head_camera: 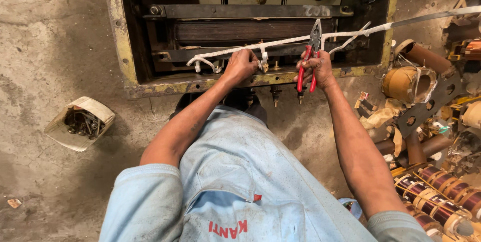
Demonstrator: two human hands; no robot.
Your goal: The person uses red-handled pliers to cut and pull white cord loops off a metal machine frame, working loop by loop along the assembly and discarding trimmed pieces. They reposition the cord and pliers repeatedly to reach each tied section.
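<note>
L hand (242, 64) fist closed, pinching white cloth-wrapped lead (280, 40) at yellow-rimmed metal transformer frame (125, 46) | R hand (316, 67) gripping red-handled pliers (311, 51), nose on lead | tip: hold lead taut, squeeze square | carton of bolts (80, 123) left on floor

A: Soft, even light is falling across the concrete floor (45, 46) here, no harsh glare showing anywhere.

B: Right, and the open metal casing (120, 36) is sinking into deep shadow inside; detail is fading in there. A dim shadow is pooling under the person's body.

A: Focus is holding sharp mid-frame. The edges are bending and stretching, wide-lens style, and the copper coils (441, 197) are glinting faintly.
</note>
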